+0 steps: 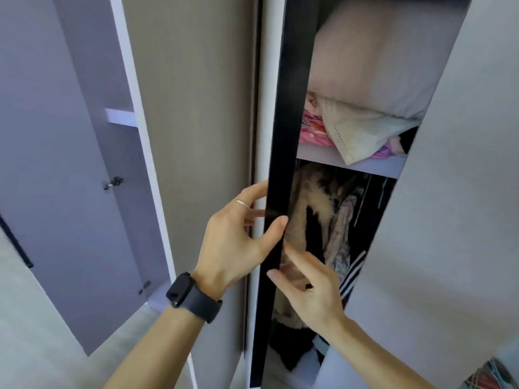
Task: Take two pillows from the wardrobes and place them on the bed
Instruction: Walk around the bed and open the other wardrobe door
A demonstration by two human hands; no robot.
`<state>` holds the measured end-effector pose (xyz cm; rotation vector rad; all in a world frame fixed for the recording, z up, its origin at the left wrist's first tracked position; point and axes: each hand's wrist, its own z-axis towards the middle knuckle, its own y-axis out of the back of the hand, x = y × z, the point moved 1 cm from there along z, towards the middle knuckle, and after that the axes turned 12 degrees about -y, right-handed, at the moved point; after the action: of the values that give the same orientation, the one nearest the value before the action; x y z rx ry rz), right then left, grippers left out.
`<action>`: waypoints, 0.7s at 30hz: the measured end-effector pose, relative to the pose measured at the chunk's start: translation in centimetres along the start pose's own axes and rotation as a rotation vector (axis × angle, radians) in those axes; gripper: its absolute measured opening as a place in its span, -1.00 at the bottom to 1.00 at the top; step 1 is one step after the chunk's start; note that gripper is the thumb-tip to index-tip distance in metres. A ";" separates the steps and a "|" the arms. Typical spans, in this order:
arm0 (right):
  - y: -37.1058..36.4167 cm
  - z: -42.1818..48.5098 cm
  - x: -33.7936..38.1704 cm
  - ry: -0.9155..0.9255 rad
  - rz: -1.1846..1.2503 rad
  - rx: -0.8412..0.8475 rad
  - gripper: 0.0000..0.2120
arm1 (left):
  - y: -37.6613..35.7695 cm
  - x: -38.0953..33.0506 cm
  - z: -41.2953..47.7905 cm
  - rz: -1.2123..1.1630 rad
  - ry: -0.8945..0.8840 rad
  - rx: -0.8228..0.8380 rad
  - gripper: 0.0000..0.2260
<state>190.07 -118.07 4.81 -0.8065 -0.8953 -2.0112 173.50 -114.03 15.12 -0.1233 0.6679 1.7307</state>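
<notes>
A large pale pink pillow (373, 57) lies on the upper shelf of the right wardrobe, on top of a cream pillow (362, 130) and folded pink fabrics. A black door edge strip (289, 136) runs down in front of that shelf. My left hand (241, 234), with a ring and a dark watch on the wrist, grips this black edge, thumb on its front. My right hand (306, 284) touches the same edge lower down with its fingers spread, holding nothing. No bed is in view.
The taupe wardrobe door (196, 122) stands open on the left beside an empty compartment with a white shelf (120, 116). Hanging clothes (331, 226) fill the space under the pillow shelf. The right grey door (455, 220) is ajar.
</notes>
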 end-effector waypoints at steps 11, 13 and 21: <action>-10.3 2.7 3.2 0.087 -0.221 0.158 -0.22 | 6.9 2.9 -0.4 0.069 0.211 -0.300 -0.86; -10.6 2.9 3.3 0.088 -0.210 0.172 -0.23 | 7.1 3.0 -0.4 0.105 0.227 -0.293 -0.83; -5.8 3.6 0.8 0.073 -0.283 0.334 -0.33 | 1.2 0.7 -2.2 0.719 -0.138 -0.245 -0.48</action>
<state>185.60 -112.88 5.60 -0.4360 -1.3179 -2.0347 171.58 -114.65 13.39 0.0802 0.4124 2.4848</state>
